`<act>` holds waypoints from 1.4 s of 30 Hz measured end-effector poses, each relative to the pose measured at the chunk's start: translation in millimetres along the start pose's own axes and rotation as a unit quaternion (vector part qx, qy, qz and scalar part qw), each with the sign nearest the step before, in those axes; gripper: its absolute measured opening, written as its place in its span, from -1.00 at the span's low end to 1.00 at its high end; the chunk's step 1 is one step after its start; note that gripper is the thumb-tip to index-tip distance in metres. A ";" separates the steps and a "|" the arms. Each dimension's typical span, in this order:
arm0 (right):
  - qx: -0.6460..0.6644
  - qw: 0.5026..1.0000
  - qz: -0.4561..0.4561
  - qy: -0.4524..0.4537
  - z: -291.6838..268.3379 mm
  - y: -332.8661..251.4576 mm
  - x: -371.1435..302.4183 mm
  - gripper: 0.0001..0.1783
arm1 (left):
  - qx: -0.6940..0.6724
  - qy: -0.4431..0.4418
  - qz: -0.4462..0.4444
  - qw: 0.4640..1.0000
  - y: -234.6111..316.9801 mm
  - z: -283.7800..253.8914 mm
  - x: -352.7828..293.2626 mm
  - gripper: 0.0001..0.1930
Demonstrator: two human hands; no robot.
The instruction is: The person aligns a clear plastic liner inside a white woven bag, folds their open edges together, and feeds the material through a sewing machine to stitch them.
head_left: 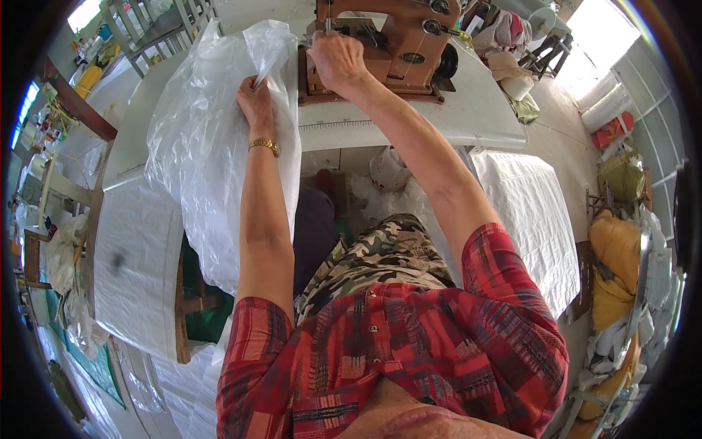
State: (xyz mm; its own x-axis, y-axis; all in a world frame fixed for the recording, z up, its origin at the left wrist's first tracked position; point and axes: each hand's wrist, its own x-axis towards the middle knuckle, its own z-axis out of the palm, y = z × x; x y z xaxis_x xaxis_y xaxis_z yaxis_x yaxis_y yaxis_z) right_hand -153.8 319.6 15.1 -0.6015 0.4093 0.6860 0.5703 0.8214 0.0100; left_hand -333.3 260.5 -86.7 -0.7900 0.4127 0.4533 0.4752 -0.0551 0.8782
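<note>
A brown sewing machine (411,66) stands at the far side of the pale work table (409,121). My left hand (256,102) is closed on a fold of a clear plastic bag (197,124), pinched between thumb and fingers. The bag is large and crumpled, spread over the table's left part and hanging down its near edge. A white layer shows beneath or along its right side. My right hand (340,62) is closed at the machine's left end, beside the needle bar. Its fingertips are partly hidden, so what they grip cannot be made out.
White woven sheets (523,212) hang or lie on both sides of my lap. Left of the table stands a grey slatted chair (157,33). A hat (508,69) rests beyond the table's right end. Yellow sacking (616,256) is heaped at the far right.
</note>
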 end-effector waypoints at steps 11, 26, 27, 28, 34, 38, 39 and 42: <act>0.026 1.000 -0.014 -0.010 -12.5 7.9 -52.1 -0.71 | 0.037 -0.021 0.016 0.999 1.1 -2.7 2.4 -0.74; 0.024 0.982 0.183 0.040 -22.3 132.8 -185.9 -0.56 | 0.089 -0.022 0.092 0.991 17.2 -11.1 0.8 -0.56; 0.020 0.982 0.176 0.060 -20.1 133.8 -186.8 -0.56 | 0.151 -0.040 0.082 0.984 24.4 -18.3 0.5 -0.56; 0.016 0.984 0.153 0.094 -19.2 135.0 -187.1 -0.56 | 0.178 -0.040 0.149 0.972 33.9 -25.7 -1.2 -0.55; 0.097 0.969 0.112 0.198 -34.7 96.3 -183.5 -0.61 | 0.309 -0.111 0.306 0.893 127.0 -63.2 -35.6 -0.57; 0.406 0.900 0.098 0.121 -53.9 -2.7 -195.7 -0.48 | 0.178 -0.204 0.331 0.904 183.3 -66.8 -81.1 -0.57; 0.500 0.857 0.107 0.065 -59.3 -28.8 -203.6 -0.29 | 0.103 -0.247 0.286 0.920 191.8 -65.1 -97.8 -0.57; 0.604 0.778 0.169 -0.035 -72.1 -88.4 -225.7 -0.25 | 0.095 -0.333 0.292 0.892 210.5 -57.8 -138.2 -0.64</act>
State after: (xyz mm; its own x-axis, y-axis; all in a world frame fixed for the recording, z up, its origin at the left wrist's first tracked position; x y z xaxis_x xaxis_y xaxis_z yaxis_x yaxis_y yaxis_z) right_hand -28.2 125.9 -88.1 -0.5852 0.6685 0.4589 -0.2139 0.4187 -0.8826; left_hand -146.5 139.3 44.4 -0.0121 0.8156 0.5785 0.8374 -0.3080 0.4516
